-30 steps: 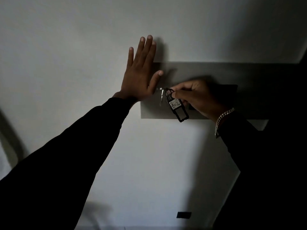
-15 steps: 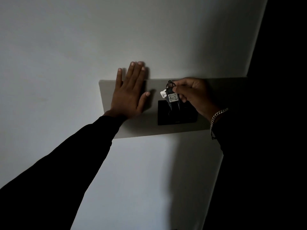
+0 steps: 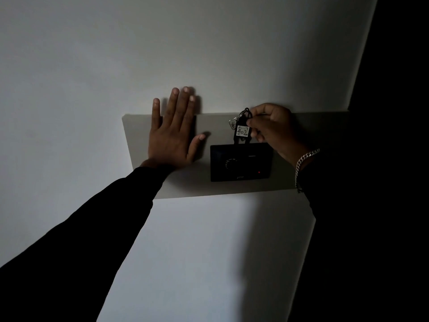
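One key tag hangs pinched just left of your right grip, above the black panel. Your left grip lies flat, released.

On my feed the wall reads plain white, falling to grey in the shade and near black at the far right. The plate mounted on it is a flat beige-grey. The switch unit is matt black, with a ring of fine pale ticks and one red dot. The key tag is black, its label white with dark handwritten digits 402. The key is silver. I see a silver chain-link bracelet and plain black sleeves.
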Demonstrator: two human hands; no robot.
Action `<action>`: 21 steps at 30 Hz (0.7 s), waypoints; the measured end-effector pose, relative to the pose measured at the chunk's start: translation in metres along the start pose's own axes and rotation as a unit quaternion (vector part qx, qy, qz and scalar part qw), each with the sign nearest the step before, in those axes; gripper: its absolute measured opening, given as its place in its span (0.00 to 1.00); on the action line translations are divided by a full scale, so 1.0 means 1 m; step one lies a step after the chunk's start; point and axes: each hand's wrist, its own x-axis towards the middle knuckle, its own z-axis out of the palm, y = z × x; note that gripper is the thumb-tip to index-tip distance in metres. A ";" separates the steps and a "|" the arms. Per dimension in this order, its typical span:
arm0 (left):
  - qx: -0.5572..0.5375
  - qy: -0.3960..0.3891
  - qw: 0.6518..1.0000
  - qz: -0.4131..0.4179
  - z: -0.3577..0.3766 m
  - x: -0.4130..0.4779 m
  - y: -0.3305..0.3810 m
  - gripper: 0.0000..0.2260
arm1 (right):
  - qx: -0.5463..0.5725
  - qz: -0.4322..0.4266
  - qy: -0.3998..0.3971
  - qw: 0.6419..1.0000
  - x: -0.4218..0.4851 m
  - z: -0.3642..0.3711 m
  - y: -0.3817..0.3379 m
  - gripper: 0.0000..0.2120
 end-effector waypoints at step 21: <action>0.004 -0.014 1.000 -0.023 -0.005 0.002 0.007 0.34 | -0.015 -0.021 0.019 0.999 -0.003 -0.022 -0.002 0.08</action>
